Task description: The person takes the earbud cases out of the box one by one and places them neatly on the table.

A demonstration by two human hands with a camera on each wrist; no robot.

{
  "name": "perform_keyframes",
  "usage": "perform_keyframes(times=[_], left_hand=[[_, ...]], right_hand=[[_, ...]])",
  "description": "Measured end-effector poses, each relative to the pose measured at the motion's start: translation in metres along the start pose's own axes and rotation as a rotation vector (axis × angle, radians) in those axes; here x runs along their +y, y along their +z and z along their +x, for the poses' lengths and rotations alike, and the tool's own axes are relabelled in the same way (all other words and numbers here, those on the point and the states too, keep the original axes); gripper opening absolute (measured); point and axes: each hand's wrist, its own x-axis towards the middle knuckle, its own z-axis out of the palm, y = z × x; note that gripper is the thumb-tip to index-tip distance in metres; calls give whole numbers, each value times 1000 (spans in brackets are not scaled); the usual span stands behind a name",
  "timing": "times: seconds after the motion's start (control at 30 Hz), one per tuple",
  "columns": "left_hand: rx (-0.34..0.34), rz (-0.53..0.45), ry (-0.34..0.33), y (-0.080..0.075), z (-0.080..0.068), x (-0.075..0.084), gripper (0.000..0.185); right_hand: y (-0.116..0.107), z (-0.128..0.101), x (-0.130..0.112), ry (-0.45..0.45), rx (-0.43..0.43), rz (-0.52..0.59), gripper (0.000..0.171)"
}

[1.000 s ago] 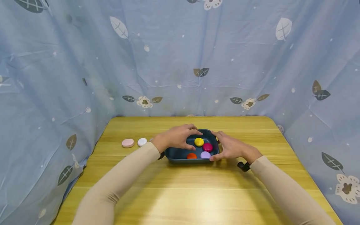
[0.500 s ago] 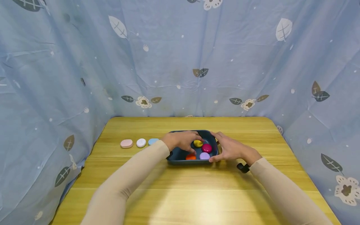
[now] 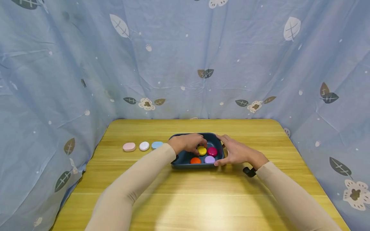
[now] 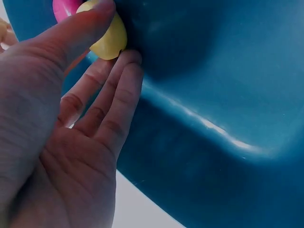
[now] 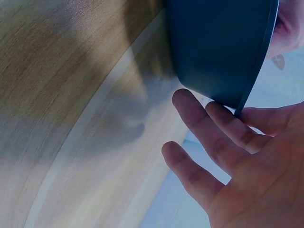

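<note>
A dark blue box (image 3: 196,166) with rounded corners and low walls stands on the table. My left hand (image 3: 186,142) reaches into it and pinches a glossy yellow disc (image 3: 202,151); the left wrist view has the thumb over the disc (image 4: 111,42) and fingertips at its lower edge. Around it in the box lie a magenta disc (image 3: 212,151), a lilac disc (image 3: 209,159) and an orange disc (image 3: 195,160). My right hand (image 3: 238,151) grips the box's right end, thumb at the near rim and index finger at the far side; its other fingers are spread.
Left of the box, a pink oval piece (image 3: 129,147), a white round piece (image 3: 144,146) and a light blue oval piece (image 3: 157,145) lie in a row on the wooden table (image 3: 208,199). A patterned blue curtain (image 3: 179,57) hangs behind the table and along both sides.
My left hand has moved right and lower into the box, and its fingers have closed on the yellow disc. The light blue piece has come into view. My right hand has stayed at the box.
</note>
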Motion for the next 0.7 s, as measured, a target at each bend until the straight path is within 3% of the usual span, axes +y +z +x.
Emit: perform_keyframes(times=[0.23, 0.47, 0.7], left_hand=[[27, -18, 16, -2, -8, -1, 45], [81, -31, 4, -4, -24, -2, 45], [194, -82, 3, -7, -50, -5, 43]], right_hand=[[0, 1, 0, 5, -4, 0, 137], [0, 0, -1, 13, -4, 19, 135], [0, 1, -2, 15, 6, 7, 137]])
